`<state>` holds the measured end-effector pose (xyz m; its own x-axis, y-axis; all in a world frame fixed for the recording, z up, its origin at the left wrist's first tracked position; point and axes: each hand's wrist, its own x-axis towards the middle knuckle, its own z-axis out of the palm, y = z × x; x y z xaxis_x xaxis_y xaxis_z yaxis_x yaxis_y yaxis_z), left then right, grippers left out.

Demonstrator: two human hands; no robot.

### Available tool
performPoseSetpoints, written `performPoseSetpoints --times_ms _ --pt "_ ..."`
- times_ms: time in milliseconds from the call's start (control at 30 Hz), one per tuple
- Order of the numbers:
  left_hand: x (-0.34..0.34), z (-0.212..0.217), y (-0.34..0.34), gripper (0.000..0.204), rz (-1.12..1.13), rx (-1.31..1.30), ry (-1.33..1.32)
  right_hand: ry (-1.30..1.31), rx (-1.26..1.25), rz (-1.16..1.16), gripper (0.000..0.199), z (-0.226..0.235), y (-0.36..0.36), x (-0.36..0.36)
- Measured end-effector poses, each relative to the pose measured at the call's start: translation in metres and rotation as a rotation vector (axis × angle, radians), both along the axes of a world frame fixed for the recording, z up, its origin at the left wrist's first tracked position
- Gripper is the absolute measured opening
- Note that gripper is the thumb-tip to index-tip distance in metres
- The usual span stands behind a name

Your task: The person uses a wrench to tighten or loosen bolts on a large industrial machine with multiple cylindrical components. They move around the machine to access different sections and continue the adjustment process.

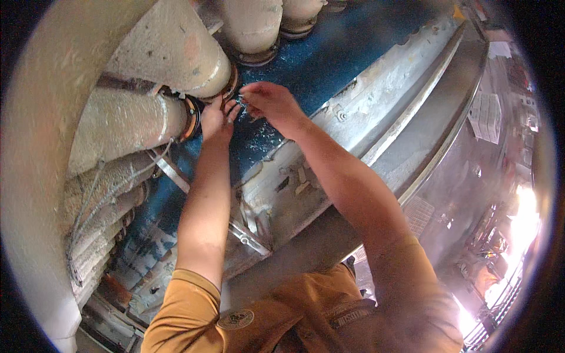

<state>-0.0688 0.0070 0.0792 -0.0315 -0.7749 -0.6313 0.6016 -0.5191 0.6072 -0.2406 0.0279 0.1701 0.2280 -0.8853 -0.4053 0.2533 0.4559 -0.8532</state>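
My left hand (216, 122) is raised to the lower end of a large dusty, tapering pipe (191, 50). Its fingers are bent against the orange-brown ring (232, 82) around that end, partly hiding it. Just to the right, my right hand (268, 105) is held with its fingers curled together, close to the ring and in front of the blue panel (329, 65). Whatever lies between those fingers is too small or blurred to make out. Beside my left hand, a second dusty pipe (126, 126) ends in a black and orange ring (192, 117).
More pipes (250, 23) hang at the top, and others line the lower left. A thin cable (120, 187) loops beside them. A metal bracket (244, 235) crosses below my left forearm. Worn pale metal ledges (412, 117) run diagonally to the right. Bright light glares at lower right.
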Motion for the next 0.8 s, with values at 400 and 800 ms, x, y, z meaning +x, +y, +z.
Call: performPoseSetpoints --times_ms 400,800 --pt "-0.019 0.031 0.000 0.023 0.063 -0.021 0.018 -0.136 0.030 0.031 0.022 -0.051 -0.041 0.023" --pt "-0.022 0.024 -0.001 0.022 0.077 -0.017 0.022 0.315 -0.306 0.037 0.021 -0.070 -0.049 0.022"
